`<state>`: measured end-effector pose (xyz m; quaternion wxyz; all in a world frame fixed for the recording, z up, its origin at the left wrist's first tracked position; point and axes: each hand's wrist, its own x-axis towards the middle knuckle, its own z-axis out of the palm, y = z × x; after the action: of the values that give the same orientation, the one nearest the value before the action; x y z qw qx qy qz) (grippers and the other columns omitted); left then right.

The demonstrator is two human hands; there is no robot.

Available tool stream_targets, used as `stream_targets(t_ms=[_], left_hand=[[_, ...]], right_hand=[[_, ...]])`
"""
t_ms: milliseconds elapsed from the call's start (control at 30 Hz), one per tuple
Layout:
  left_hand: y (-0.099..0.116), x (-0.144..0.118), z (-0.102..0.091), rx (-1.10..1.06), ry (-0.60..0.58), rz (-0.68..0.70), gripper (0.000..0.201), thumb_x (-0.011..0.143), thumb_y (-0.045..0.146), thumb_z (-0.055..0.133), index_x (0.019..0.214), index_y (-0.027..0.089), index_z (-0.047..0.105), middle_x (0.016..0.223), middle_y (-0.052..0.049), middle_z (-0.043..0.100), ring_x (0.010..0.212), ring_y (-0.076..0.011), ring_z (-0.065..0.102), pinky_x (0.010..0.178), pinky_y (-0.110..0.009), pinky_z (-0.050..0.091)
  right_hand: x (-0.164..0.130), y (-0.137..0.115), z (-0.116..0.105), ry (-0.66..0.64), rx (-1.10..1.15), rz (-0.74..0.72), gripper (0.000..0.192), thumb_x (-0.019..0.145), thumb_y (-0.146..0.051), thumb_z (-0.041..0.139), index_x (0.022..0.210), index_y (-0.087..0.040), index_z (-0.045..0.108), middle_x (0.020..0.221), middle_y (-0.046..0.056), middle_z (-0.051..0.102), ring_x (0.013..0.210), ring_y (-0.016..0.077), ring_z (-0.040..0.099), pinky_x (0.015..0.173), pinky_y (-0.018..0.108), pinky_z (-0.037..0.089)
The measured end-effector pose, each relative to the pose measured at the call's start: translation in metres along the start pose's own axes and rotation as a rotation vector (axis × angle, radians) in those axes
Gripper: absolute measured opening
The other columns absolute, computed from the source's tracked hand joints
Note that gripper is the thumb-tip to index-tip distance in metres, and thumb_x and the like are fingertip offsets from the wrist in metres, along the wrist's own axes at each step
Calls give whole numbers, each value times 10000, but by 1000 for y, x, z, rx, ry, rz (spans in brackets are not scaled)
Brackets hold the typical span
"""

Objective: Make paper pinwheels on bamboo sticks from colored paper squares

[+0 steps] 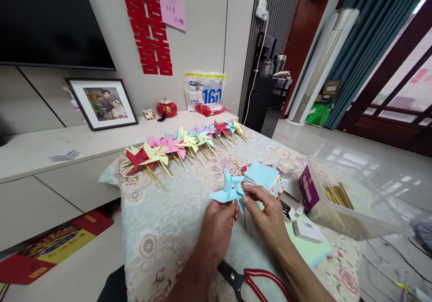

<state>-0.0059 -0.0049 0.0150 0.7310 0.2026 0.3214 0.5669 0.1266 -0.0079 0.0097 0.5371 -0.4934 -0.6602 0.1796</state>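
Observation:
A light-blue paper pinwheel [223, 195] with a silver pin at its centre is held up over the table. My left hand [218, 224] is closed around its thin wooden stick just below the blades. Thumb and fingers of my right hand [266, 209] pinch a blade on the right side. Another stick end [246, 221] shows below my right fingers; whether it lies on the table I cannot tell. Beyond my hands is a stack of paper squares [260, 174], light blue on top. Scissors [236, 278] with red handles lie between my forearms.
Several coloured pinwheels [172, 145] lie in a row along the table's far side. At right, a clear plastic box [357, 223] holds wooden sticks [339, 196]. A small open box [293, 203], a white box [308, 231] and green paper [315, 250] lie before it.

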Motion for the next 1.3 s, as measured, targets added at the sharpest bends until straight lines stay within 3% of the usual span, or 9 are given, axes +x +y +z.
stream_targets(t_ms=[267, 500, 667, 800, 933, 1033, 1300], left_hand=[[2, -1, 2, 0, 0, 1, 261, 551, 171, 844, 785, 189, 727, 775, -13, 709, 682, -126, 580, 612, -225, 462], [1, -7, 9, 30, -93, -46, 266, 590, 192, 833, 847, 197, 767, 876, -41, 751, 738, -153, 618, 654, -236, 481], [-1, -5, 6, 24, -107, -61, 259, 588, 208, 838, 840, 204, 775, 901, -63, 759, 835, -221, 665, 680, -275, 502], [1, 1, -3, 1, -66, -16, 272, 597, 221, 866, 851, 181, 776, 887, -64, 749, 839, -199, 656, 740, -278, 508], [6, 7, -11, -59, 80, 36, 257, 557, 246, 897, 743, 149, 748, 774, -39, 702, 726, -147, 602, 685, -258, 496], [7, 8, -11, -129, 46, 57, 246, 543, 253, 901, 692, 149, 734, 758, -31, 683, 719, -139, 584, 715, -264, 498], [2, 11, -9, -111, 20, 98, 237, 550, 264, 880, 657, 158, 697, 737, -40, 656, 720, -168, 579, 731, -302, 495]], right_hand=[[-1, 11, 5, 18, -63, 61, 489, 781, -271, 752, 1251, -189, 645, 1073, 88, 714, 951, 252, 669, 848, 411, 534], [0, 13, 6, 20, -100, 51, 444, 789, -274, 734, 1216, -182, 654, 1064, 98, 726, 924, 253, 671, 847, 412, 539], [0, 12, 5, 16, -94, 69, 436, 807, -306, 717, 1223, -191, 652, 1076, 101, 730, 942, 260, 675, 856, 420, 539], [0, 7, 4, -1, -71, 105, 456, 827, -384, 704, 1238, -196, 652, 1119, 111, 730, 965, 269, 683, 857, 410, 536], [-4, 1, 7, -139, -60, 194, 282, 877, -438, 620, 1003, -203, 715, 860, 57, 743, 756, 233, 675, 693, 336, 516], [-8, 0, 13, -297, -64, 214, 281, 914, -445, 557, 836, -215, 701, 736, 24, 705, 671, 213, 627, 630, 309, 457], [-11, 6, 22, -317, 5, 296, 277, 878, -465, 601, 784, -214, 668, 680, 0, 663, 640, 197, 600, 610, 274, 436]])
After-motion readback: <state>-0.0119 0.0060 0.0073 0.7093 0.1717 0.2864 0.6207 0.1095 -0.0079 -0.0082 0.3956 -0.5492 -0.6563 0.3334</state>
